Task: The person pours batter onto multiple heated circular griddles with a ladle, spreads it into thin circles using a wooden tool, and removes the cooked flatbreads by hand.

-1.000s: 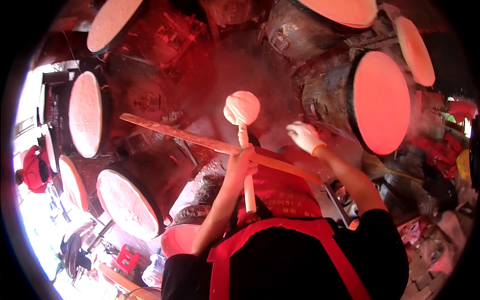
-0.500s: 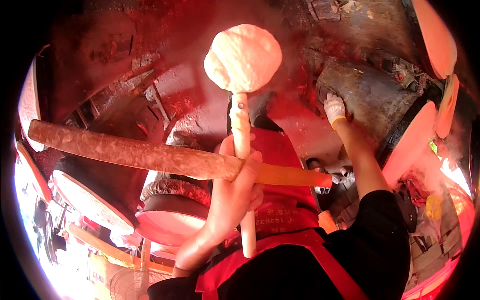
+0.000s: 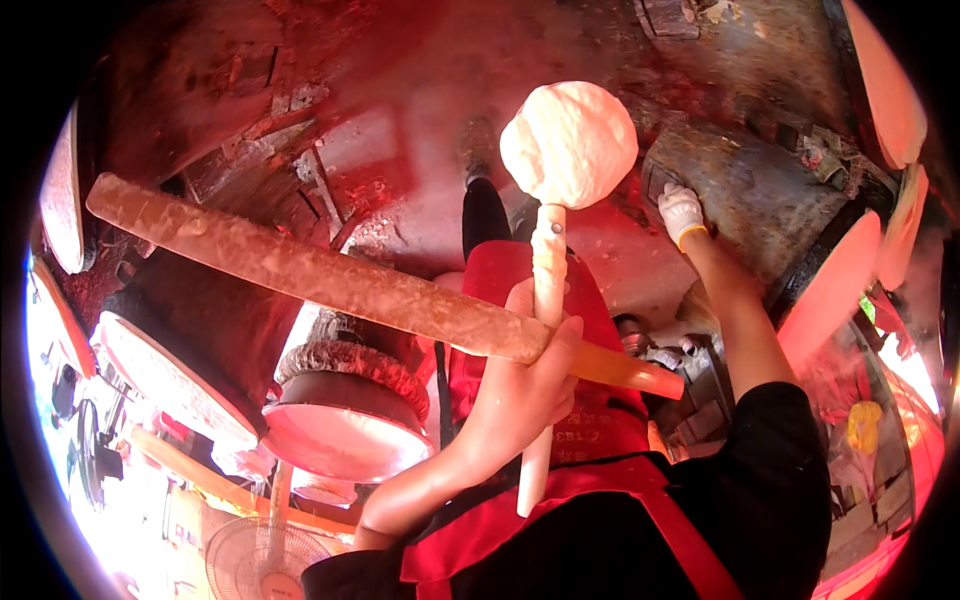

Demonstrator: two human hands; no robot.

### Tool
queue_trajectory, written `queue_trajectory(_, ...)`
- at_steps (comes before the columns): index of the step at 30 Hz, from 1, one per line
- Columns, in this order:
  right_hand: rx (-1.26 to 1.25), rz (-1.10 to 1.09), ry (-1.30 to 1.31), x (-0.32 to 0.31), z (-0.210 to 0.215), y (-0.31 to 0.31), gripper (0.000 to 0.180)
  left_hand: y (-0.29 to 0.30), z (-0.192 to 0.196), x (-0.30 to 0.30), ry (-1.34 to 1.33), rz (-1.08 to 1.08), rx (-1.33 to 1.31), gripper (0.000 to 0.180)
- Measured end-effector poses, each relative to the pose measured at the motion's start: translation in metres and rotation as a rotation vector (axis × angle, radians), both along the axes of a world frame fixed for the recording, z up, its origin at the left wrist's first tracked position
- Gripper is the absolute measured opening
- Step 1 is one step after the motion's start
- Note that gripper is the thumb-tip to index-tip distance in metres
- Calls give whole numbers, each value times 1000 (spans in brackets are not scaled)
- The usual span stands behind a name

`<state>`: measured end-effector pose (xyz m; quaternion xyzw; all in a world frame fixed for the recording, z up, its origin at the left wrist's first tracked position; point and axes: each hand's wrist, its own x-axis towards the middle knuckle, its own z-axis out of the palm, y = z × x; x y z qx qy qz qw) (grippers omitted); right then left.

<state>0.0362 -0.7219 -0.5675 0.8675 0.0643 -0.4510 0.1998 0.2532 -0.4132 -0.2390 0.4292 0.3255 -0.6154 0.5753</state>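
Red-lit drum workshop floor, your left hand (image 3: 520,390) clenched around two sticks, one padded mallet (image 3: 566,150), one long wooden rod (image 3: 330,275), your gloved right hand (image 3: 682,212) pressed flat on one dark drum barrel (image 3: 760,200).

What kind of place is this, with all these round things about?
Probably a drum-making workshop: large barrel-shaped wooden drums with pale skin heads stand all around, and the left hand holds a white padded-head mallet and a long wooden stick.

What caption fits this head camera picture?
Left hand grips a padded mallet and wooden stick; gloved right hand touches a drum.
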Motion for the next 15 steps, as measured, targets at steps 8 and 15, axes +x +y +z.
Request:
queue_trajectory(8,40,-110,-9,-7,2,-7,20,-3,-2,7,-42,-40,-37,29)
queue_trajectory(15,113,-245,-169,-16,14,0,17,-7,0,16,-35,34,-36,27)
